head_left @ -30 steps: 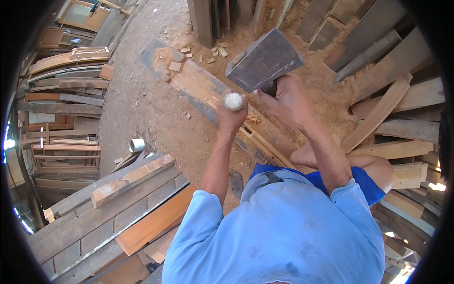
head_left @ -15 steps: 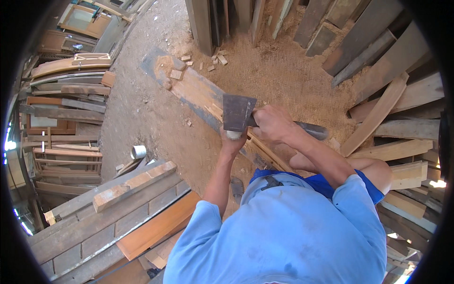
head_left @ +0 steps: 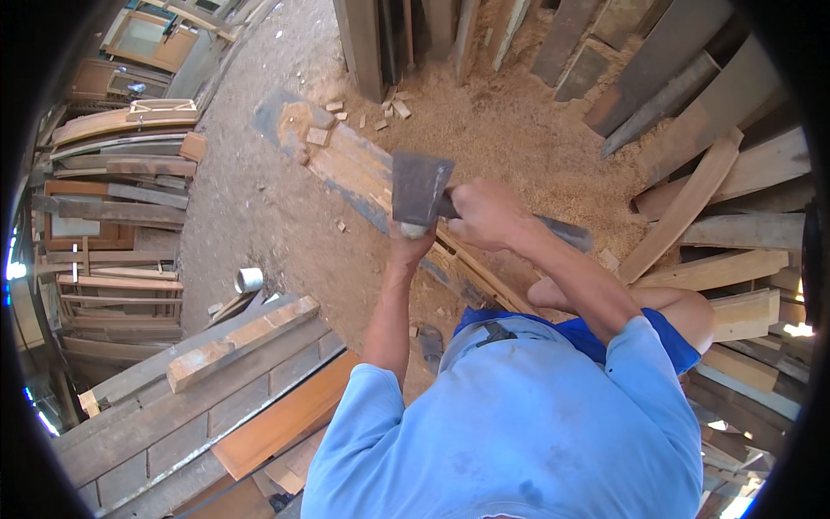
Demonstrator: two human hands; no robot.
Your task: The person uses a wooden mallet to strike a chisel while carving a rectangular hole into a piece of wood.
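Note:
My right hand (head_left: 491,214) is wrapped round the handle of a hatchet (head_left: 420,188) with a dark, flared head; the butt of the handle (head_left: 566,233) sticks out past my forearm. The head hangs over my left hand (head_left: 409,248), which is closed round an upright chisel. Only the chisel's pale, rounded handle end (head_left: 415,231) shows, right beside the lower edge of the hatchet head; its blade is hidden. Beneath my hands a pale, grooved wood piece (head_left: 484,278) lies along a worn, grey-edged plank (head_left: 354,160) on the ground.
Wood chips (head_left: 400,109) and sawdust lie round the plank's far end. Boards (head_left: 692,203) lean along the right and far sides. Stacked timber with an orange board (head_left: 285,415) stands at the near left, beside a white cup-like container (head_left: 249,279). Frames and planks (head_left: 121,208) line the left.
The hatchet head and both hands have shifted slightly left and away from me in the picture. The grips are unchanged, and the hatchet stays close over the chisel.

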